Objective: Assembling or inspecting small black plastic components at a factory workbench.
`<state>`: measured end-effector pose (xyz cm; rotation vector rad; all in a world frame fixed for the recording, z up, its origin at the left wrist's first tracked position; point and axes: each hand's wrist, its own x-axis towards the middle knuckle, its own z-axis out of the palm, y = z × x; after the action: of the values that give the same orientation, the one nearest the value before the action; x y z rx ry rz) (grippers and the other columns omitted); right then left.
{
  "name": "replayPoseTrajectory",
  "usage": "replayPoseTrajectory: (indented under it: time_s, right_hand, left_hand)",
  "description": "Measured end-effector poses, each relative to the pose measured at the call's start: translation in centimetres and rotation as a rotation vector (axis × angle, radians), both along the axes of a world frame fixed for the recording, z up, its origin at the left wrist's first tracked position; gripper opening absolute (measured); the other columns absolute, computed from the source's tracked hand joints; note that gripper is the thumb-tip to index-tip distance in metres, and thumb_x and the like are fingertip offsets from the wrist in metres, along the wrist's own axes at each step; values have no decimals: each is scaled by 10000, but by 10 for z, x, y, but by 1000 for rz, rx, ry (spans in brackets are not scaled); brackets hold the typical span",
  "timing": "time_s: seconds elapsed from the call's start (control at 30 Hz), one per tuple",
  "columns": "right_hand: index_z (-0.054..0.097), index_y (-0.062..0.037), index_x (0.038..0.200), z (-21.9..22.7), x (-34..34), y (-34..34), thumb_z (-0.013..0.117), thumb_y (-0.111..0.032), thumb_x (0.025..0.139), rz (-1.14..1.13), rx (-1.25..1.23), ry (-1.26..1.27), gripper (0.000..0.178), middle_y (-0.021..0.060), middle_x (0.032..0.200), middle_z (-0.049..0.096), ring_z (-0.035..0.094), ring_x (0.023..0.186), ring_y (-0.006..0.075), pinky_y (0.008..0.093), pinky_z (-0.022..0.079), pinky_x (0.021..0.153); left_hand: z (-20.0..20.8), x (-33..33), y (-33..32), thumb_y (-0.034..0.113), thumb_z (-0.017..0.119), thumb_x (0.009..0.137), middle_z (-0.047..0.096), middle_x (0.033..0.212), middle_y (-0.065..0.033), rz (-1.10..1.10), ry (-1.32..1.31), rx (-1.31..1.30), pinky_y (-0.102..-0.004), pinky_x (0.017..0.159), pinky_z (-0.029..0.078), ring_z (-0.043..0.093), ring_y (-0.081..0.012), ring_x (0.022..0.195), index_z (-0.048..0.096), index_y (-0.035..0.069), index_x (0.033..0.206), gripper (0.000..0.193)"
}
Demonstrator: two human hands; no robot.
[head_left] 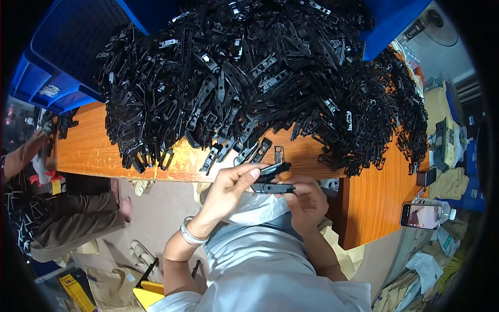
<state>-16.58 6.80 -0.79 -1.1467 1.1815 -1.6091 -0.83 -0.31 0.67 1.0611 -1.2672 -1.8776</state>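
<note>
My left hand [230, 188] pinches a slim black plastic piece [274, 169] between thumb and fingers, just off the table's front edge. Right below it, my right hand [307, 204] grips a long, narrow black plastic part [272, 188] with a small round hole, lying level. The two pieces are close together; whether they touch I cannot tell. Beyond my hands spreads a large heap of similar black plastic parts [223, 88], many with rectangular slots. Several loose parts [260, 151] lie at the heap's near edge, closest to my fingers. A whitish plastic bag [257, 210] rests on my lap below.
The wooden table [384, 208] curves round to my right, where a phone [421, 216] stands near its edge. Blue crates [67, 62] rise at the back left. Another person's arm [26, 153] and legs show at far left. Bags and cartons lie at right.
</note>
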Motion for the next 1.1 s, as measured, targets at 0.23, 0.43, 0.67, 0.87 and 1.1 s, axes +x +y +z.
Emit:
replayPoseTrajectory:
  time_s: [0.23,0.43,0.67,0.87,1.1]
  right_hand:
    - [519,57,852,-9,-3,5,591,-9,798,-50,6,180,111,152,973,515,573,810,168,262,484,731]
    - [542,52,945,-6,-9,-11,631,-66,788,17,20,251,215,126,1022,526,545,882,160,265,440,783]
    - [559,30,1065,-5,-13,-9,658,-54,748,144,77,296,343,115,1002,556,531,952,162,268,423,824]
    - [596,57,982,4,-9,-9,647,16,714,209,320,-35,276,105,946,577,577,794,132,242,457,695]
    - [630,12,950,-9,-5,-1,641,-30,733,198,256,447,221,126,856,618,599,722,164,247,462,640]
  left_hand:
    - [9,7,3,155,584,851,624,907,-92,-103,-99,-84,-245,739,468,568,-115,804,537,-37,1137,348]
    - [10,5,13,87,638,772,589,991,-245,-109,-349,-624,-346,805,459,592,-355,914,501,-71,1129,413]
    - [6,9,18,69,654,759,623,934,-193,-133,-268,-601,-321,720,489,632,-304,822,526,-40,1111,390]
    - [-4,18,23,97,658,766,627,970,-167,-115,-161,-492,-309,703,504,641,-247,813,539,-20,1108,380]
    - [-10,53,13,58,631,758,624,873,-95,285,-627,-868,-323,680,478,591,-202,739,633,12,873,125]
